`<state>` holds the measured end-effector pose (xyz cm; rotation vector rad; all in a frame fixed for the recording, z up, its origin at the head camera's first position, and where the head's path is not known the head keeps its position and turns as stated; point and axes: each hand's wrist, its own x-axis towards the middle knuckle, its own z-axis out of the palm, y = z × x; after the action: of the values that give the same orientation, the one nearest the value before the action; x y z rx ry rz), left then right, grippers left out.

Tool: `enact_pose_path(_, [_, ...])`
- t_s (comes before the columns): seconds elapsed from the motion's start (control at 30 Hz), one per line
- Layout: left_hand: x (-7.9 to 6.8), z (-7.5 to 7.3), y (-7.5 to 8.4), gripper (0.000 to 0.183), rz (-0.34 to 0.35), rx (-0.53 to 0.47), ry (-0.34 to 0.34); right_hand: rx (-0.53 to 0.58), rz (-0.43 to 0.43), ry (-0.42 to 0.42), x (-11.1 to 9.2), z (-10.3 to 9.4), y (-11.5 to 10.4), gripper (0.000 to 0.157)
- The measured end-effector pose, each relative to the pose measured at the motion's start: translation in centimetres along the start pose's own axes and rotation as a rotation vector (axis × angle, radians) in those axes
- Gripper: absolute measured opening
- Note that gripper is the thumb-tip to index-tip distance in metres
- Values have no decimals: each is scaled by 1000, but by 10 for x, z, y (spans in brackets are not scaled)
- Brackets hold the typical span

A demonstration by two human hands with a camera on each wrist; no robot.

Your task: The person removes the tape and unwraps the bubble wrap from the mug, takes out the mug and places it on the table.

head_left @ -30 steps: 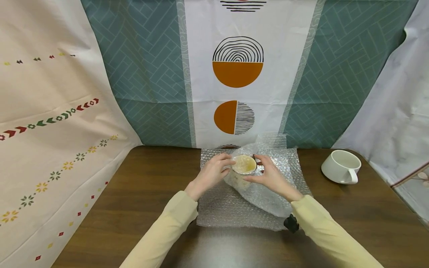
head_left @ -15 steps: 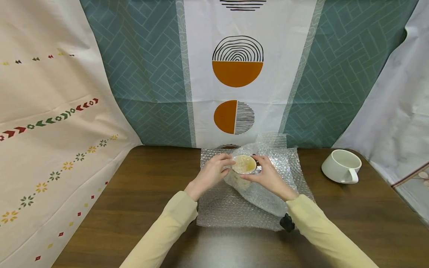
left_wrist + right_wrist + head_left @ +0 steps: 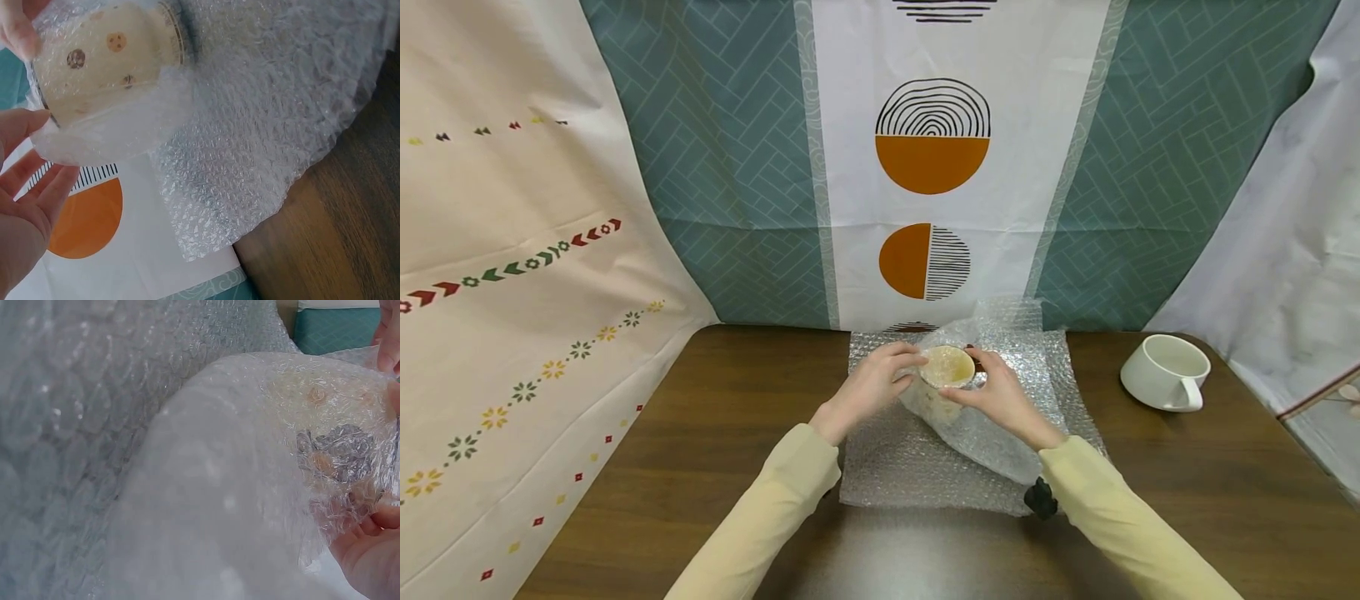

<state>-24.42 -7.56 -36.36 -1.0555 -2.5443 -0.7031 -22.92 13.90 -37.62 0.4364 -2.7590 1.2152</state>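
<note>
A cream cup point(image 3: 944, 367) with small round brown prints lies partly wrapped in bubble wrap point(image 3: 925, 479), its open mouth tilted up. My left hand point(image 3: 868, 385) holds the cup's left side by the rim. In the left wrist view its thumb point(image 3: 28, 125) is at the rim and its fingers point(image 3: 53, 187) lie against the wrap. On the other side, my right hand point(image 3: 1003, 400) grips the rim, its thumb at the near edge and fingers at the far edge. A loose layer of wrap covers the cup's printed side point(image 3: 340, 450) in the right wrist view.
A white mug point(image 3: 1161, 375) stands at the back right of the brown wooden table point(image 3: 760, 392), handle toward the front. Patterned cloths hang at the back and both sides. The wrap's far end leans against the back cloth point(image 3: 917, 275).
My right hand has shifted slightly left and closed in on the cup's rim, its thumb now at the near edge. The left hand and the white mug stay almost in place.
</note>
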Motion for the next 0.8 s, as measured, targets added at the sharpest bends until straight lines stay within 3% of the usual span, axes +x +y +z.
enact_pose_path(0.37, [-1, -3, -4, 27, -3, -77, 52, -17, 14, -8, -1, 0, 0, 88])
enact_pose_path(0.5, [0, -3, -7, 25, -64, -121, 98, -12, 24, -5, -1, 0, 0, 88])
enact_pose_path(0.8, [-1, -5, -27, 22, -288, -270, 222, 7, 33, -1, -3, -1, -2, 88])
